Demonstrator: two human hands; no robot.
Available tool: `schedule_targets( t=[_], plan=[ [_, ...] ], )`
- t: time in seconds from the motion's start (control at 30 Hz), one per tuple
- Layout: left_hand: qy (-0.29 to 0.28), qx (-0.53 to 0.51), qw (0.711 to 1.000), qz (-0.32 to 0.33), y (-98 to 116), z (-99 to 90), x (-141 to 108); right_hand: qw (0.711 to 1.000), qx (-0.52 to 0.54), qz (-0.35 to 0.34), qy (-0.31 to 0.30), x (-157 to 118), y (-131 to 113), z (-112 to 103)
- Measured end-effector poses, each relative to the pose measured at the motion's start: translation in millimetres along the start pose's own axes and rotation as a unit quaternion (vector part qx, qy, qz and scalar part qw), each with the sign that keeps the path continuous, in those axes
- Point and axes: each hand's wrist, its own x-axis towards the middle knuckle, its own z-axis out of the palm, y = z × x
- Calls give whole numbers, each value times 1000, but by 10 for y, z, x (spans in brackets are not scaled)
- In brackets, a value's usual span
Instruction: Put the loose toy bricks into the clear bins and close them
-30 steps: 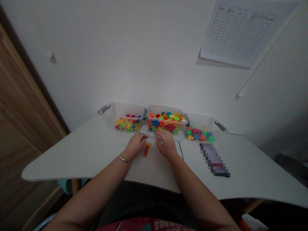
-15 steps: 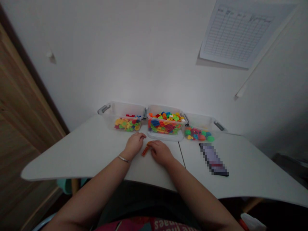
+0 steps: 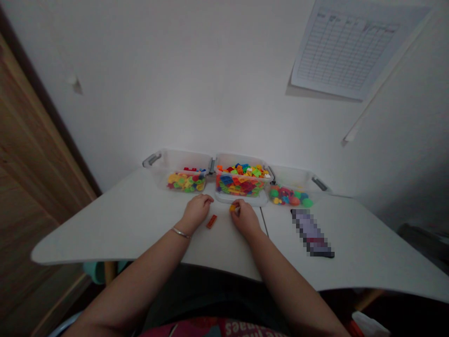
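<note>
My right hand (image 3: 245, 218) pinches a small yellow toy brick (image 3: 232, 208) between thumb and fingers, just in front of the middle box. An orange toy brick (image 3: 211, 221), long and narrow, lies on the white table between my two hands, touched by neither. To its left, my left hand (image 3: 197, 211) rests on the table with its fingers curled together, and a silver bangle circles the wrist. Whether anything is inside those fingers is hidden.
Along the wall stand three clear plastic boxes: the left box (image 3: 157, 175) and middle box (image 3: 242, 160) with bricks, the right box (image 3: 294, 174) with colourful pieces. A clear lid (image 3: 242, 200) lies before the middle one. A blurred phone-like slab (image 3: 312, 232) lies at right.
My right hand has moved right, away from the orange brick, with the yellow brick in its fingers. The orange brick stays on the table. My left hand has hardly moved.
</note>
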Motion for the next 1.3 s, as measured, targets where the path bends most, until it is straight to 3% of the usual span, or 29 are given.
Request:
schedule_targets(
  t=[0.17, 0.3, 0.37, 0.47, 0.6, 0.93, 1.13, 1.3],
  plan=[
    [-6, 5, 1000, 5, 19, -11, 3, 985, 101, -42, 136, 119, 112, -47],
    [-11, 19, 1000, -2, 58, -37, -11, 949, 100, -41, 297, 261, 169, -291],
    [-11, 21, 1000, -2, 68, -49, -20, 939, 66, -49, 334, 350, 192, -437],
    [-11, 21, 1000, -2, 64, -57, -28, 938, 20, -83, 335, 503, 225, -614],
    [-13, 26, 1000, -2, 48, -54, -31, 952, -9, -93, 292, 672, 222, -708],
    [-8, 20, 1000, 4, 11, -23, -16, 973, -122, -138, 141, 594, 14, -507],
    [-11, 22, 1000, 4, 45, -43, -24, 970, -103, -156, 158, 556, 81, -503],
    [-14, 19, 1000, 1, 50, -49, -22, 954, -2, -107, 281, 428, 10, -452]
  ],
)
